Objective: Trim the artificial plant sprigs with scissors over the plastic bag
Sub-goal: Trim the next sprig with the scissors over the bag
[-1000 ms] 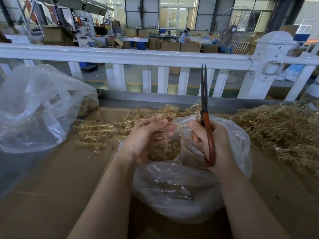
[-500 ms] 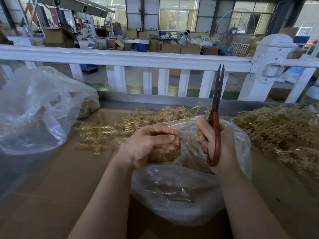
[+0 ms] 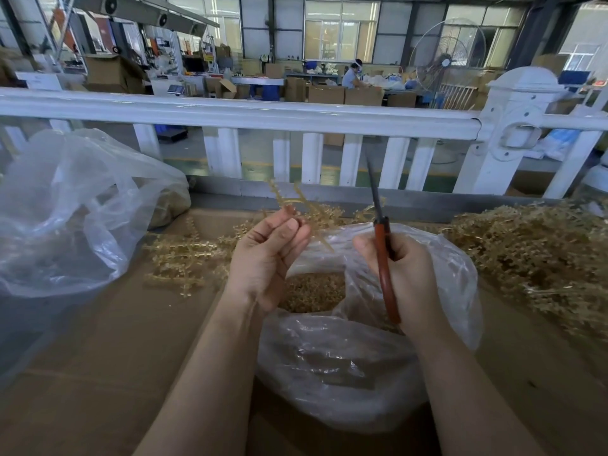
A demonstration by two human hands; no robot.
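That golden sprig (image 3: 297, 205) pinched in the left hand (image 3: 266, 258) looks featherlight and springy, best held by its stem, while the right hand (image 3: 399, 274) grips closed scissors (image 3: 381, 245) just beside it.

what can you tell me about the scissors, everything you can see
The scissors have reddish-brown handles and dark, narrow blades that look like metal. The right hand holds them with fingers curled round the handles. The blades are closed together and point up and slightly left, their tip showing against the white railing. They stand above the open clear plastic bag, apart from the golden sprig that the left hand pinches.
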